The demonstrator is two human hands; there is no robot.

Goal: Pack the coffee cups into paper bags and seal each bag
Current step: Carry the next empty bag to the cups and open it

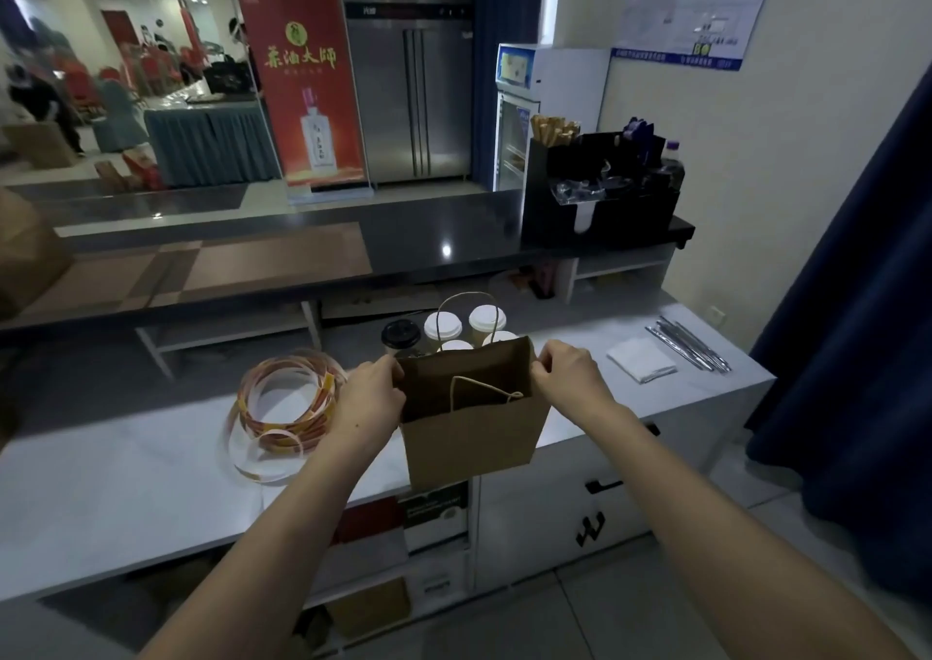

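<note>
A brown paper bag (471,437) stands upright at the front edge of the white counter (126,483), its mouth spread wide and its inside dark. My left hand (365,400) pinches the bag's left rim and my right hand (570,372) pinches the right rim. One twine handle hangs into the mouth, the other loops up behind. Just behind the bag stand several coffee cups: one with a black lid (400,335) and white-lidded ones (442,326), partly hidden by the bag.
A loose coil of red-and-yellow sticker tape (285,402) lies left of the bag. White napkins (641,359) and wrapped straws (688,344) lie to the right. A dark raised counter (454,241) with a black organiser (600,195) runs behind.
</note>
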